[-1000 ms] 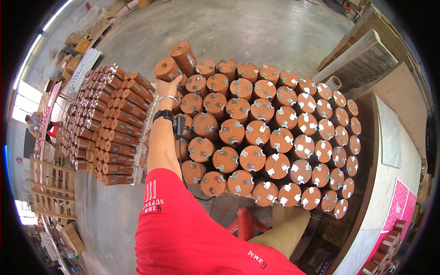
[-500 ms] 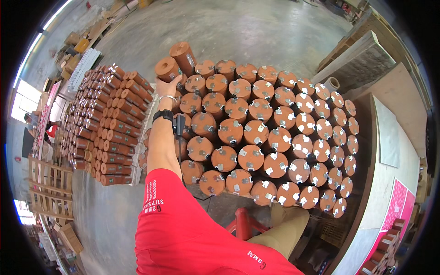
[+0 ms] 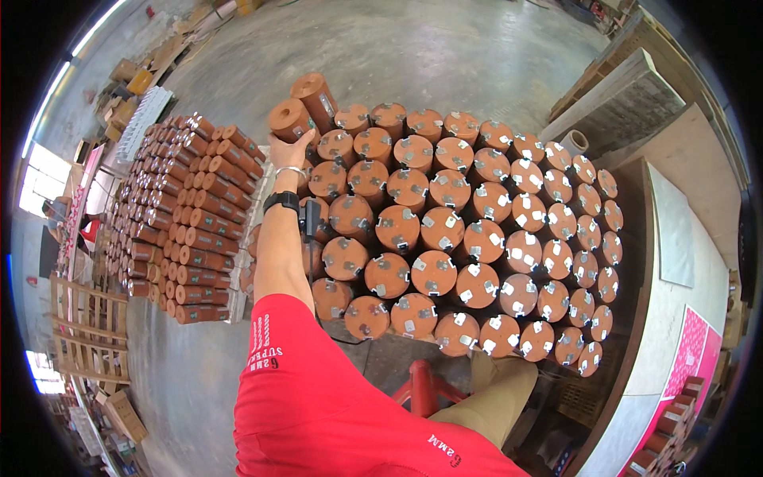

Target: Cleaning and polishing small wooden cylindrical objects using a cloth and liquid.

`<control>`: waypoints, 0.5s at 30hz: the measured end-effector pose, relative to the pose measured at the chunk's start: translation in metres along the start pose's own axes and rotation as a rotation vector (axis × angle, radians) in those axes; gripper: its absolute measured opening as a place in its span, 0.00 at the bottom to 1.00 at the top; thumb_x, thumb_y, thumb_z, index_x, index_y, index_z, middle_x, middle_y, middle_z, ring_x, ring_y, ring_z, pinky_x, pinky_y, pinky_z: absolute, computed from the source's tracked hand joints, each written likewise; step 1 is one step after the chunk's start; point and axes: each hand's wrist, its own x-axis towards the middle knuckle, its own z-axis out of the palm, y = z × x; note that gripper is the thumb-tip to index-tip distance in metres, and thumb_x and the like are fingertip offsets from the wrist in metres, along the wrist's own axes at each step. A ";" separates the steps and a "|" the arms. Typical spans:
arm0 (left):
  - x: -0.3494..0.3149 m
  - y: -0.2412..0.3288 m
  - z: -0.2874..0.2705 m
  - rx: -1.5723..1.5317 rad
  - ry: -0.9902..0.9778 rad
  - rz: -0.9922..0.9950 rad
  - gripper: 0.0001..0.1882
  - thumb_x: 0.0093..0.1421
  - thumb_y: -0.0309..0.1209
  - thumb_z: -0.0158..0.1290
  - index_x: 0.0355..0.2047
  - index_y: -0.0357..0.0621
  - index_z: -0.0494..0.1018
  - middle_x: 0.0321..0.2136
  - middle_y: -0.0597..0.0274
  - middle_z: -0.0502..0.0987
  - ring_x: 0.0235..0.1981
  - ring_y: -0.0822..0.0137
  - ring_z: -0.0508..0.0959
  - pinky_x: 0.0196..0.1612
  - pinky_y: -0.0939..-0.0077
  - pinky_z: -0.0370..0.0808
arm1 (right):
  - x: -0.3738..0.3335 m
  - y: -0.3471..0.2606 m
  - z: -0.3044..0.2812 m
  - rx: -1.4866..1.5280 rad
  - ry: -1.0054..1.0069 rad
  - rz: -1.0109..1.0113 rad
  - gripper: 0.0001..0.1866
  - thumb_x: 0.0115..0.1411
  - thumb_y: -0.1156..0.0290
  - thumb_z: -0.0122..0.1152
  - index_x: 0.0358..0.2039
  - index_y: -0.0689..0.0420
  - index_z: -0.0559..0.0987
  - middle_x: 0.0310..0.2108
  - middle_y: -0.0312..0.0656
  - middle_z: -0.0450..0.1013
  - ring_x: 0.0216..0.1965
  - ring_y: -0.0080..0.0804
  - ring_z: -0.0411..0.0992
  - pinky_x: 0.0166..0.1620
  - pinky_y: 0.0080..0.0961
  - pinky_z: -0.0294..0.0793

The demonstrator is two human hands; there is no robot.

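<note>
My left hand (image 3: 291,149) is stretched out to the far left end of the nearer stack. Its fingers are closed around a reddish-brown cylindrical roll (image 3: 289,118) with a round hole in its top; some of the fingers are hidden. Right behind it another such roll (image 3: 316,99) with a hole stands upright, leaning a little. To the right, rows of reddish-brown cylinders (image 3: 407,188) stand close together, their round tops edged with silvery metal tabs. A dark watch (image 3: 283,200) and a thin bracelet are on my left wrist. My right hand is out of the picture.
Further left, many more rolls lie stacked sideways on a pallet (image 3: 240,278). A wooden pallet (image 3: 89,330) leans behind them. A light-coloured bench (image 3: 648,318) runs along the right, with boards (image 3: 620,99) beyond it. A red stool (image 3: 421,385) stands by my leg.
The view has shifted very slightly. My left hand stays on the same roll, which has hardly moved.
</note>
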 end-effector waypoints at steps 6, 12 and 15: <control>-0.001 0.003 -0.004 -0.051 -0.072 -0.091 0.53 0.40 0.49 0.67 0.59 0.31 0.55 0.56 0.42 0.64 0.58 0.50 0.66 0.60 0.62 0.62 | 0.017 0.030 0.009 0.034 -0.025 -0.027 0.18 0.63 0.62 0.54 0.44 0.64 0.66 0.42 0.48 0.75 0.43 0.31 0.74 0.44 0.27 0.74; 0.002 -0.008 0.003 -0.077 0.027 -0.006 0.48 0.36 0.48 0.69 0.50 0.30 0.61 0.47 0.41 0.72 0.48 0.50 0.74 0.52 0.63 0.70 | 0.006 -0.002 0.000 -0.056 -0.052 -0.001 0.19 0.63 0.59 0.54 0.43 0.62 0.67 0.41 0.44 0.75 0.44 0.29 0.73 0.45 0.24 0.72; 0.002 -0.012 0.006 -0.089 0.052 -0.006 0.47 0.36 0.48 0.69 0.50 0.30 0.62 0.46 0.41 0.73 0.48 0.50 0.74 0.52 0.63 0.70 | 0.014 0.021 0.004 -0.083 -0.057 -0.035 0.19 0.63 0.58 0.54 0.43 0.61 0.68 0.40 0.41 0.76 0.43 0.29 0.73 0.45 0.25 0.71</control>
